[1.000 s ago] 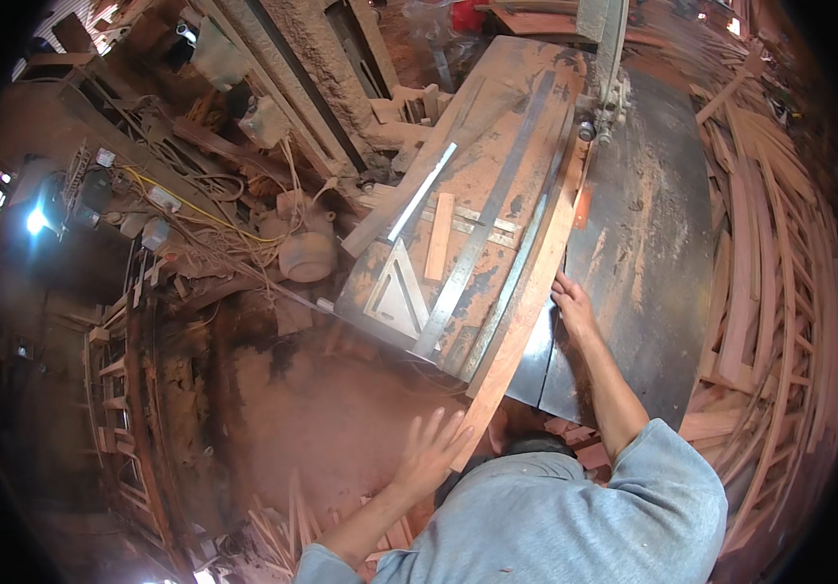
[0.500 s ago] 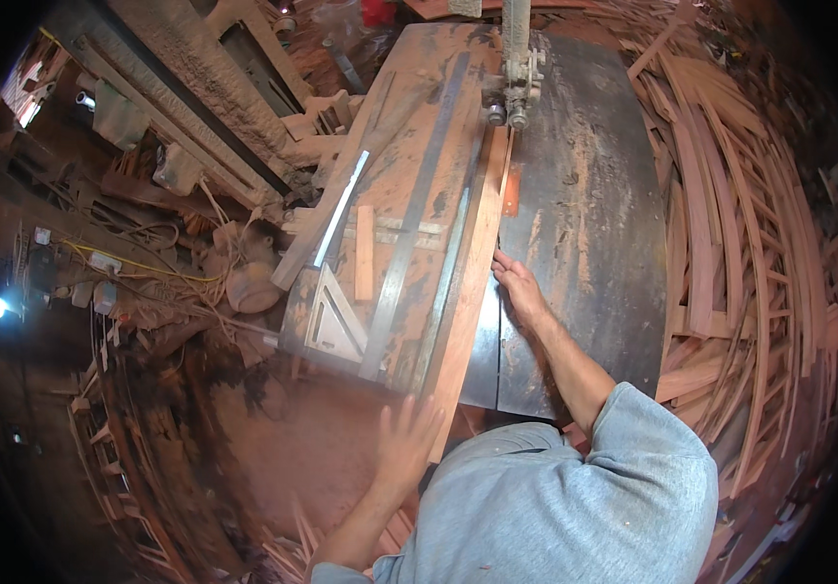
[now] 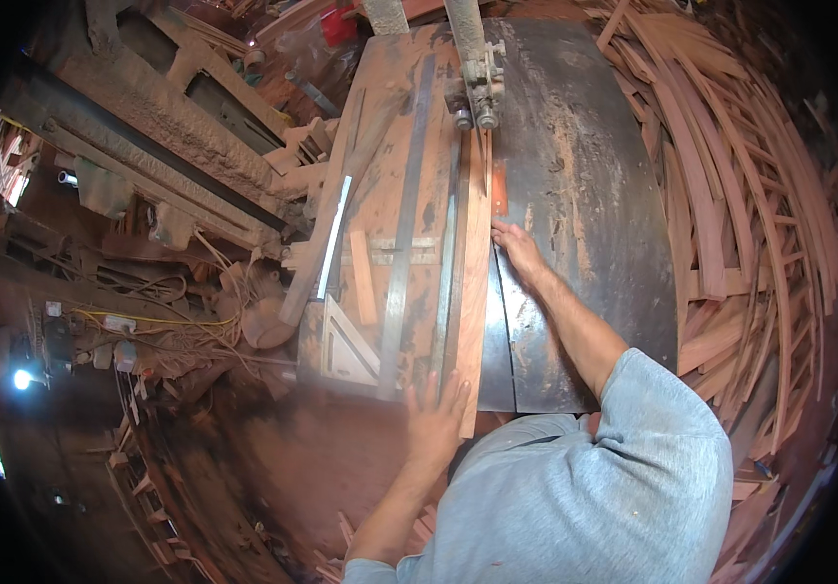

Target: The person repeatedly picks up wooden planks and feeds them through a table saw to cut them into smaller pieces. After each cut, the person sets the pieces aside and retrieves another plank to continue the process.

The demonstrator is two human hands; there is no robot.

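Observation:
A long wooden board point(image 3: 475, 302) lies lengthwise on the saw table, its far end at the band saw's blade guide point(image 3: 478, 102). Along its left side runs a narrow metal fence point(image 3: 447, 282). My left hand point(image 3: 435, 420), fingers spread, rests against the board's left side near its close end, which overhangs the table's front edge. Farther up, my right hand point(image 3: 524, 255) touches the board's right side with its fingertips, fingers stretched out. An orange insert point(image 3: 500, 190) sits in the table just beyond that hand.
On the table's left part lie a white triangular frame point(image 3: 349, 346), a short wood strip point(image 3: 362, 277) and a long flat metal bar point(image 3: 401, 263). Stacked timber strips point(image 3: 711, 195) line the right side. Dusty machinery point(image 3: 166, 127) and cables stand at left.
The board has slid forward toward the blade guide. Both hands have moved forward along with it, and the whole view has shifted slightly.

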